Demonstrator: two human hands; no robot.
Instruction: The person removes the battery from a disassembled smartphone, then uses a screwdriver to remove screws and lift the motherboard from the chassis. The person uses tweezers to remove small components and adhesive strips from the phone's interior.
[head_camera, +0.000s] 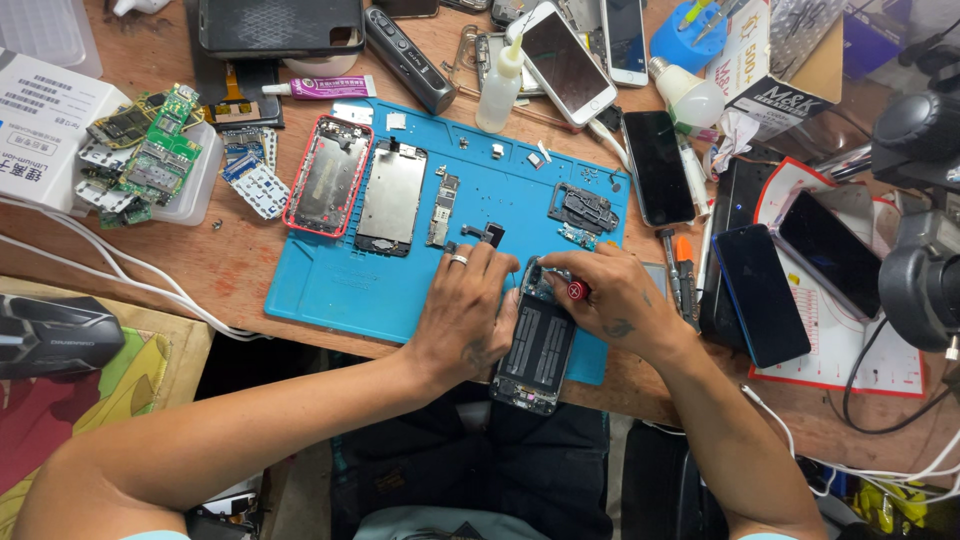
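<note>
Opened smartphone (537, 345) lies at the near edge of the blue repair mat (330, 290), partly overhanging the bench. Left hand (465, 315) rests flat on the phone's left side, fingers loosely curled, ring on one finger. Right hand (615, 295) pinches a red-capped screwdriver (577, 291) at the phone's top end. Red-framed phone housing (328, 177) and a metal backplate (392, 197) lie further up the mat.

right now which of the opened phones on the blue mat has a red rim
The opened phone shell with the red rim, leftmost on the blue silicone mat; the grey one beside it has no red.
</note>
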